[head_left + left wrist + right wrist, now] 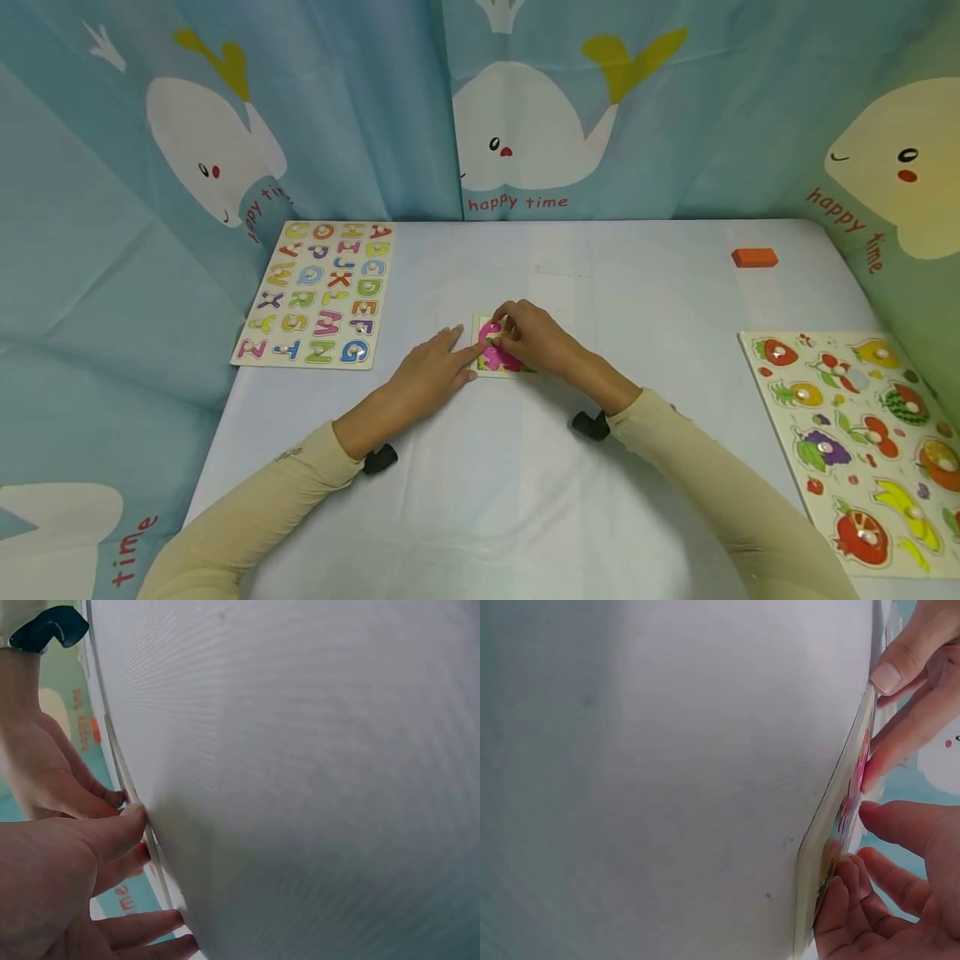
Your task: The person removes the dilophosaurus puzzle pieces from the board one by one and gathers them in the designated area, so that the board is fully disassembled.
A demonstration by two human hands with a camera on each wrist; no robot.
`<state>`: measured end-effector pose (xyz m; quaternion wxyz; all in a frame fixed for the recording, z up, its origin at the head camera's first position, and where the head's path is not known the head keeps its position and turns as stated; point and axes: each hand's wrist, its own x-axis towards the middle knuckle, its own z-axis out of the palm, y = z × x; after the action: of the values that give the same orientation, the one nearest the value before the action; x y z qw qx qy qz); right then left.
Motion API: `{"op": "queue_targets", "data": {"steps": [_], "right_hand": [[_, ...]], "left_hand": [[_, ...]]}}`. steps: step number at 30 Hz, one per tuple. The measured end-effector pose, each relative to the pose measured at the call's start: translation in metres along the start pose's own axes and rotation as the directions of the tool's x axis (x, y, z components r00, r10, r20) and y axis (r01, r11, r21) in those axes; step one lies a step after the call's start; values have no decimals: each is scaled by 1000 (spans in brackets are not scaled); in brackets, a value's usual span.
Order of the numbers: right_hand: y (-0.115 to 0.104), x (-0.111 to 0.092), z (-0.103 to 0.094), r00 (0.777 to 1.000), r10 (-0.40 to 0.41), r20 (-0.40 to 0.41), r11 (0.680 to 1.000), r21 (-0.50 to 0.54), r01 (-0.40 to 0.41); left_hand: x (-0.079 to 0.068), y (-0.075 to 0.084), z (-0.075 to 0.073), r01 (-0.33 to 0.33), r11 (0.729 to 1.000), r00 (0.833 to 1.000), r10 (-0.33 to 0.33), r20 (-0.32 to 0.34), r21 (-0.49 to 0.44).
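A small pink-pictured puzzle board (pixel 498 360) lies mid-counter (pixel 480 483). The left hand (pixel 429 368), fingers extended, touches its left side; the right hand (pixel 538 337) bends its fingers over it, whether pinching a piece I cannot tell. Both forearms angle inward. Capitals cover the alphabet board (pixel 315 300); the curtain (pixel 375 108) reads "happy time".

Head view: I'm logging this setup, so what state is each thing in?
Small pink puzzle board: lying flat, both hands touching it
Left hand: fingers extended, steadied against the board
Right hand: fingers bent over the board, grip unclear
Alphabet board: lying flat, letters in place
Fruit board: lying flat, cut off by the frame
Orange block: lying untouched
Whale-print curtain: hanging
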<state>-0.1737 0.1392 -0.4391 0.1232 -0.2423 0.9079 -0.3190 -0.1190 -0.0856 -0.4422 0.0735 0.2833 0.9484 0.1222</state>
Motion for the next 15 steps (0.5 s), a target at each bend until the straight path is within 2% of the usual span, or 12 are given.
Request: {"op": "queue_targets", "data": {"steps": [15], "right_hand": [[-4,2,3,1000,-11,7,993,-118,12]], "left_hand": [[0,2,-1,26,999,999,-25,27,-40]]}}
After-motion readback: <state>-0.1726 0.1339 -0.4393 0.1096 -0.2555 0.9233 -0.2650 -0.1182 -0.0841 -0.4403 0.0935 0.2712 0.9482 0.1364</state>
